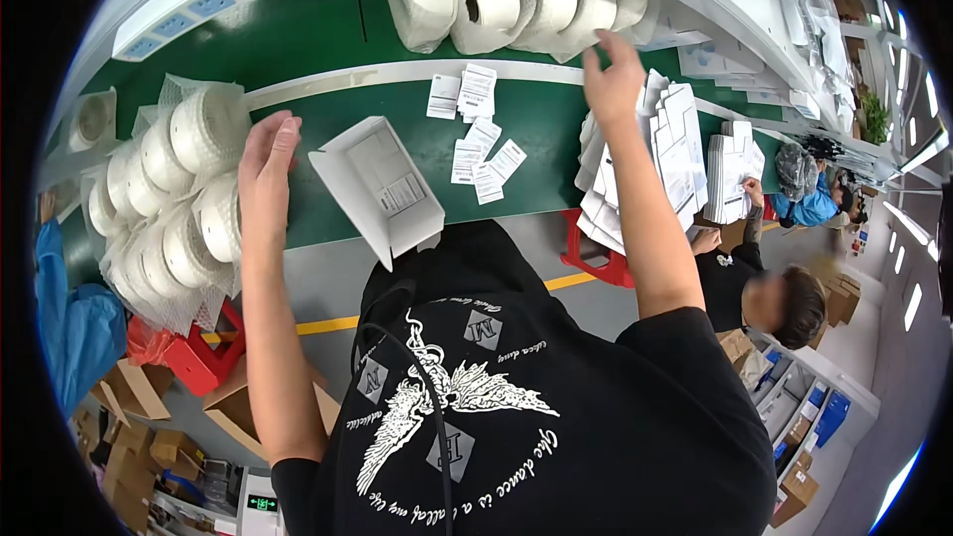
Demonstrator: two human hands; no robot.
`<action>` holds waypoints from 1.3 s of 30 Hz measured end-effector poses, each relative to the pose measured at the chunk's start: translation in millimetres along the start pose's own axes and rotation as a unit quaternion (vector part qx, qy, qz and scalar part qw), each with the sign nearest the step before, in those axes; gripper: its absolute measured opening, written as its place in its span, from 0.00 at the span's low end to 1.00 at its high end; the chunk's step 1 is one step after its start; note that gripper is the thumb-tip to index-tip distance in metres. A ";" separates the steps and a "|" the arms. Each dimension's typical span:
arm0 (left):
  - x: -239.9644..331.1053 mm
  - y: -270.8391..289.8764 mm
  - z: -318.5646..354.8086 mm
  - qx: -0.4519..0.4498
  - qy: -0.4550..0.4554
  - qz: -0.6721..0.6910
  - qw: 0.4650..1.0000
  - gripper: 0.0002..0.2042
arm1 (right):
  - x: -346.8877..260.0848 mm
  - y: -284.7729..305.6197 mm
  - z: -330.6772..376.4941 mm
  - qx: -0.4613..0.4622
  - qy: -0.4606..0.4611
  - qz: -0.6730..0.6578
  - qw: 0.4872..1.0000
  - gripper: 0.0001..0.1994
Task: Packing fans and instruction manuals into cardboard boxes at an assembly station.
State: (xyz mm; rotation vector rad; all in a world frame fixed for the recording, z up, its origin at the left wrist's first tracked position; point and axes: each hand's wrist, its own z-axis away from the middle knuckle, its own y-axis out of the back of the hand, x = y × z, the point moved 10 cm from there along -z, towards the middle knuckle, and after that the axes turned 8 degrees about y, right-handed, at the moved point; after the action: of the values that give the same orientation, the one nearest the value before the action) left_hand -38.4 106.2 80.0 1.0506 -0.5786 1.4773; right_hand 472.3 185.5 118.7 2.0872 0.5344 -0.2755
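Note:
An open white box (365, 161) stands at the table's front edge, a printed slip (401, 196) lying inside it. My left hand (268, 154) is raised to the left of the box, close to bubble-wrapped white rolls (204, 129). Its fingers are stretched and hold nothing I can see. My right hand (613, 81) reaches toward the far side, fingers apart and nothing in them. Just beyond its fingertips is a row of wrapped white rolls (546, 0); whether they touch is unclear. Under my right forearm a pile of flat white cartons (678, 144) is partly hidden. Several printed cards (476, 94) lie mid-table.
A white rail (377, 74) runs along the green table (536, 99). A power strip (199, 5) is at the upper left. Red stools (596, 253) stand below the table edge. To the right, a co-worker (764, 288) handles another carton stack (730, 174); a blue sleeve (74, 328) shows far left.

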 end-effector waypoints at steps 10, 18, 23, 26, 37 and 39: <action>55.8 -119.0 2.7 -0.247 -0.092 -0.578 0.772 0.23 | 306.0 -143.2 -145.5 -0.152 0.073 0.248 0.954 0.35; 40.7 -121.8 -11.3 -0.287 -0.038 -0.485 0.825 0.18 | 477.5 -35.6 -115.7 -0.165 0.041 0.311 0.935 0.39; 22.7 -88.3 2.0 -0.250 -0.046 -0.474 0.843 0.18 | 330.7 -110.1 -101.9 -0.252 -0.063 0.238 0.936 0.46; 20.9 -85.7 0.2 -0.220 -0.106 -0.471 0.848 0.17 | 289.0 -13.2 -67.4 -0.045 -0.223 0.204 0.952 0.52; -4.5 -80.9 13.6 -0.217 -0.149 -0.493 0.830 0.18 | -151.7 96.5 114.4 0.077 -0.301 -0.432 0.847 0.29; 1.0 -77.8 3.7 -0.208 -0.155 -0.497 0.828 0.17 | -215.8 72.0 101.5 -0.043 -0.106 -0.335 0.935 0.24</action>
State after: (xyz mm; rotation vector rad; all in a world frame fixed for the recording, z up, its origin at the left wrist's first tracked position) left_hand 37.2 119.4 66.4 0.9963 -0.4272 0.2392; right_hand 317.8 8.9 202.3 1.7010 1.0928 -0.8424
